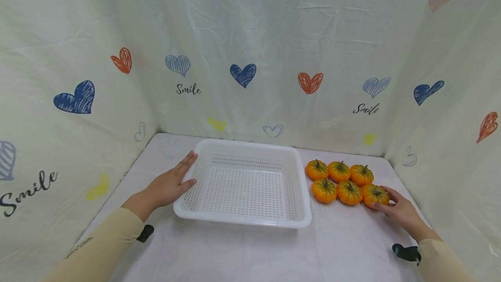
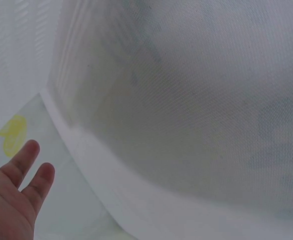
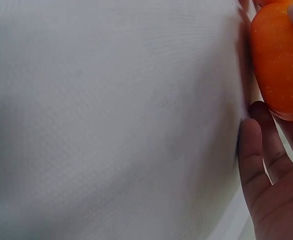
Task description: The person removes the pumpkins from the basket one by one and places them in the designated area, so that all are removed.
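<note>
A white plastic basket [image 1: 242,223] with slotted sides stands in the middle of the table in the head view. My left hand [image 1: 166,187] rests on its left rim, fingers extended; part of that hand [image 2: 11,195] shows in the left wrist view. Right of the basket, several small orange pumpkins [image 1: 324,191] with green-tinged tops sit in two rows. At the right end of the front row, my right hand [image 1: 405,214] grips one pumpkin [image 1: 374,195], thumb in front and fingers behind. This pumpkin [image 3: 281,65] also appears in the right wrist view, with lower fingers beneath it.
A white cloth covers the table [image 1: 250,256]. Pale curtains [image 1: 250,34] printed with hearts and "Smile" enclose its back and both sides. The pumpkins' left end is close to the basket's right wall.
</note>
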Available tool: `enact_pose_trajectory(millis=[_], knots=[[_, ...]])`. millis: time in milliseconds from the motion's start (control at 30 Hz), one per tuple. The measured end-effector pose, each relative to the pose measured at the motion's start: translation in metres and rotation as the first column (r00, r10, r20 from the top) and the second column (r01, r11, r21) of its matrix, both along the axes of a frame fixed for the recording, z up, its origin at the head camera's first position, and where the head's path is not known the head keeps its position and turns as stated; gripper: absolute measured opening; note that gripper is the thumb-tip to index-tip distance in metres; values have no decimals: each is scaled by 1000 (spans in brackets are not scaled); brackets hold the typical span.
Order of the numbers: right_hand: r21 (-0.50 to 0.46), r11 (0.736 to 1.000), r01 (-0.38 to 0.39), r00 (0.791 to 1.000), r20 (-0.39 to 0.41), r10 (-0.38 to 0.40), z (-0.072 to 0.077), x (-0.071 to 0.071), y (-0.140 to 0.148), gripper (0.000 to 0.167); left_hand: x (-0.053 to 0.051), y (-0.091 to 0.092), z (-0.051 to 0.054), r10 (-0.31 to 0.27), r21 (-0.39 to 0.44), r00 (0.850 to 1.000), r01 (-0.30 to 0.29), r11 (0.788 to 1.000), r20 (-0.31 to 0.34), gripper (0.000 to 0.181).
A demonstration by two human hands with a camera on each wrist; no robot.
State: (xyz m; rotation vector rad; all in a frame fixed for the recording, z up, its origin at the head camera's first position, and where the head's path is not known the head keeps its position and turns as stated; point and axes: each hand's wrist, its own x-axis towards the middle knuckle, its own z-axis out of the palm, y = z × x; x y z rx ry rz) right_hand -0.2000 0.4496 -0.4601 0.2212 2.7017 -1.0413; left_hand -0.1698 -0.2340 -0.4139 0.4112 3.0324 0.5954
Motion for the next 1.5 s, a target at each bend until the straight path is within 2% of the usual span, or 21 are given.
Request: enact_pose_trajectory(millis=[200,500,767,1067,1500], knots=[[14,1000,-18,1000,-11,18,0,0,-1,105,1,1,1,6,1,1000,-6,1000,8,75],[9,1000,-21,1000,19,21,1,-1,-1,105,3,2,5,3,4,1000,-3,1000,5,75],[29,999,-27,999,24,27,3,0,-2,105,2,2,4,-1,-3,1000,1,1000,-1,75],[4,1000,-22,999,37,21,2,-2,-1,105,1,1,1,2,-14,1000,-2,1000,1,75],[1,1000,7,998,59,-7,4,-1,-5,117,-2,-2,-1,-10,-16,1000,10,1000,0,75]])
